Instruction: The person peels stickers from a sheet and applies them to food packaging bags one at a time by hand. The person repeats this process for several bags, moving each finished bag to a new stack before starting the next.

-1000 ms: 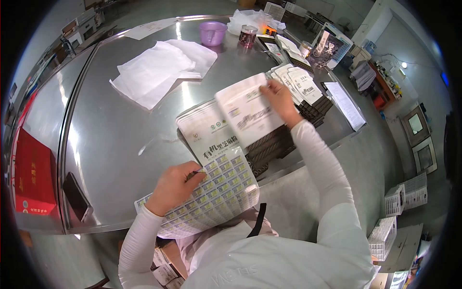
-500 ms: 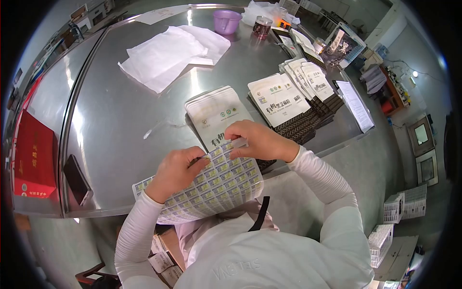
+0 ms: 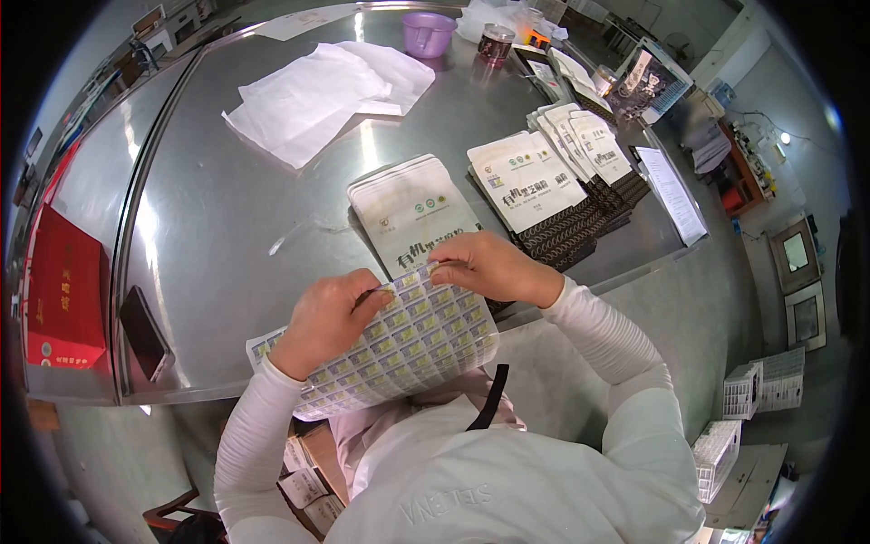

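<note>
A sheet of small printed stickers [image 3: 412, 337] hangs curved over the table's front edge, its rows of labels yellow-green and blue. My left hand [image 3: 328, 317] pinches its upper edge between thumb and fingers. Further right along that same edge, my right hand [image 3: 497, 267] also grips the sheet, fingertips close together. Just beyond both hands lies a stack of white pouches [image 3: 408, 195] with dark Chinese lettering, its lower part hidden by the sheet and my right hand. To the right of it, more pouches [image 3: 526, 177] lie in overlapping, fanned piles with dark patterned bottoms.
White sheets [image 3: 313, 100] lie on the metal table [image 3: 208, 218]. A purple cup [image 3: 428, 36] and a dark jar [image 3: 495, 43] stand at the back. Leftward are a phone [image 3: 145, 334] and a red box [image 3: 63, 290]; a clipboard [image 3: 671, 195] lies at the right edge.
A pale strip that stuck up between my right fingers no longer shows. That hand has closed down nearer the sheet's edge. My left hand has shifted slightly; the pouches stay put.
</note>
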Motion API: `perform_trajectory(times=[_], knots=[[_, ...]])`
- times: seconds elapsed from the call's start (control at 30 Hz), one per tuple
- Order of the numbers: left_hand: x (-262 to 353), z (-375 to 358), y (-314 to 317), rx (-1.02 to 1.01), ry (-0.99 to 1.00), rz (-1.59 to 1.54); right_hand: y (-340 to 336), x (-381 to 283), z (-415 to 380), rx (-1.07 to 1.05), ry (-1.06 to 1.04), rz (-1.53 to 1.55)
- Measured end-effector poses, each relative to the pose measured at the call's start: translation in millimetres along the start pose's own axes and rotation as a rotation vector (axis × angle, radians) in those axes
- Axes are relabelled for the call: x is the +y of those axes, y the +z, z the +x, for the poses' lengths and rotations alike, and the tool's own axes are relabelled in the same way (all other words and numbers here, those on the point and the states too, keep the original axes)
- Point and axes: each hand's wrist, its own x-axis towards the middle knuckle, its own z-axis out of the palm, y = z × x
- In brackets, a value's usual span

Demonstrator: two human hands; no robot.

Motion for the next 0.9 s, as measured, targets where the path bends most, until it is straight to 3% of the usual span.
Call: perform_trajectory(times=[0.07,0.17,0.27,0.33,0.4,0.47,0.57,0.9], knots=[[2.4,0.9,-2.1,-0.012,-0.011,-0.02,1.0,-10.7,-2.5,0.068,0.135,0.117],[4.5,2.7,-2.7,-0.026,-0.021,-0.049,1.7,-11.2,-3.7,0.081,0.099,0.094],[0.4,5.1,-0.4,-0.044,-0.036,-0.067,7.3,1.1,-0.9,0.282,-0.335,-0.25],[-10.5,7.4,6.3,-0.02,0.047,-0.058,9.2,2.8,7.3,0.413,-0.374,-0.09],[-22.5,9.1,15.1,0.036,0.223,-0.029,7.7,5.2,15.2,0.395,-0.213,0.076],[-23.1,8.1,19.1,-0.014,0.178,-0.017,1.0,8.7,24.1,0.23,0.144,0.232],[-22.6,8.7,22.6,-0.044,0.158,-0.001,9.5,26.5,49.8,0.073,0.23,0.18],[-24.1,7.4,22.9,-0.033,0.156,-0.015,19.7,29.2,86.2,-0.077,0.292,0.008]])
